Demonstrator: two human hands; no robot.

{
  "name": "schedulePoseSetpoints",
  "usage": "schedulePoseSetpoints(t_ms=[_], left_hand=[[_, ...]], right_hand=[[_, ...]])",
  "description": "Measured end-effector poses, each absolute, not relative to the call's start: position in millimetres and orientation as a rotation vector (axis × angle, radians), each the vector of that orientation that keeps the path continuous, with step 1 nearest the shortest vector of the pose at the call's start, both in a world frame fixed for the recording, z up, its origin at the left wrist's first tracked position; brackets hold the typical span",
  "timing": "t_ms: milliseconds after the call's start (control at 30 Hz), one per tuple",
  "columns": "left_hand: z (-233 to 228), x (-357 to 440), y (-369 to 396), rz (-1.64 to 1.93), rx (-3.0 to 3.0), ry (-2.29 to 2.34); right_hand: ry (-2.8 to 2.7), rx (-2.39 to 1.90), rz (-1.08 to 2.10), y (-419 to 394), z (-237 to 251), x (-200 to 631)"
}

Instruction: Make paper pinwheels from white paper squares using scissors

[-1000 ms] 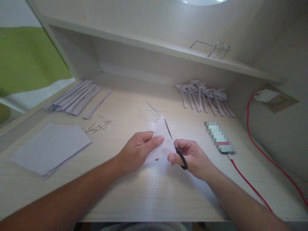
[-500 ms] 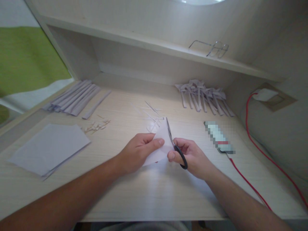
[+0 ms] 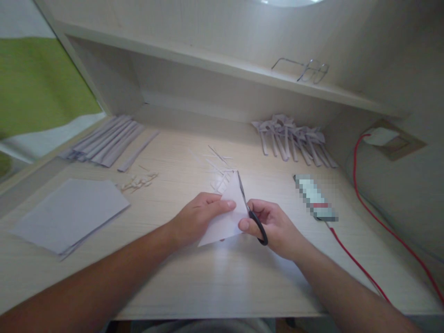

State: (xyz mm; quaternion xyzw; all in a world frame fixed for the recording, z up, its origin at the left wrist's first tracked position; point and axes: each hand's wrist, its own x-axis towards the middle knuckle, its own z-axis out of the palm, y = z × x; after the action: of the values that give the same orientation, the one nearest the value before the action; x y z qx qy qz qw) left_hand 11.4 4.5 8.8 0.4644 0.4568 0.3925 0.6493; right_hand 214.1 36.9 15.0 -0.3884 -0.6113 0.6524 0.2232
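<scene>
**Paper and scissors, desk centre**

White folded paper piece: triangular, tip pointing far, tilted up off the desk, near-centre. Black-handled metal scissors: along the paper's right edge, blades pointing far, nearly closed, handle loops nearest the viewer.

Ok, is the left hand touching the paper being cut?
Touching. The head view shows the left hand pinching the paper, thumb lying across its upper face, while the scissors run along its right edge.
</scene>
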Motion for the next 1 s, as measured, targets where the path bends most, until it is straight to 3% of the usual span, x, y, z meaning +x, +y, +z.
schedulePoseSetpoints(t_ms=[233, 1000], left_hand=[[9.6, 13.5, 3.0, 1.032, 1.153, 1.078], [11.2, 14.6, 4.1, 0.971, 1.143, 1.064]], right_hand=[[-1.720, -1.100, 1.792, 37.0, 12.9, 214.8], [-1.779, -1.130, 1.646, 37.1, 10.4, 211.2]])
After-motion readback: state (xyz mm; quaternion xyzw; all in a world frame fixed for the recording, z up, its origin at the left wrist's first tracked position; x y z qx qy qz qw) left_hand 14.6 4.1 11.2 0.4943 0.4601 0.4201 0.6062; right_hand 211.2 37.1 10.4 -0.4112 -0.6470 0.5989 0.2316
